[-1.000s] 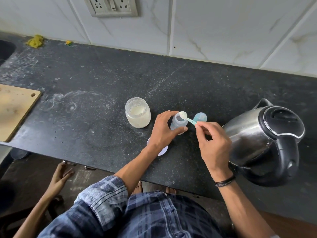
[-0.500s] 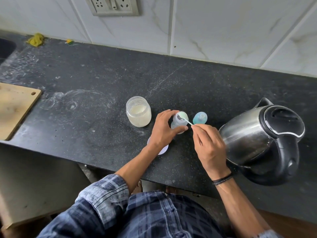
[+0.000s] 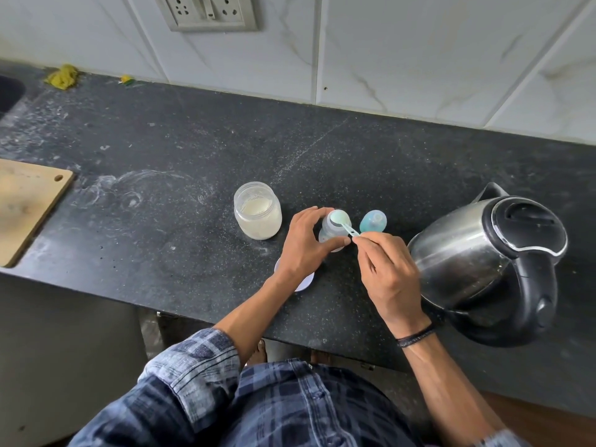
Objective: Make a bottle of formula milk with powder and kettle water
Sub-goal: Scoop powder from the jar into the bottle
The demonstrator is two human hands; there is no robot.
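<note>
A small clear baby bottle stands upright on the black counter. My left hand grips it from the left side. My right hand pinches the handle of a pale green scoop, whose bowl is turned over the bottle's mouth. An open clear jar of whitish powder stands just left of the bottle. The bottle's blue teat cap stands just right of it. A steel kettle with a black lid and handle sits at the right, close to my right hand.
A white round lid lies on the counter under my left wrist. A wooden cutting board lies at the left edge. A yellow cloth sits at the back left by the sink. Wall sockets are above.
The scoop has moved from beside the bottle to over its mouth and tipped over. My right hand has shifted slightly left. Another person's hand at lower left has left the view.
</note>
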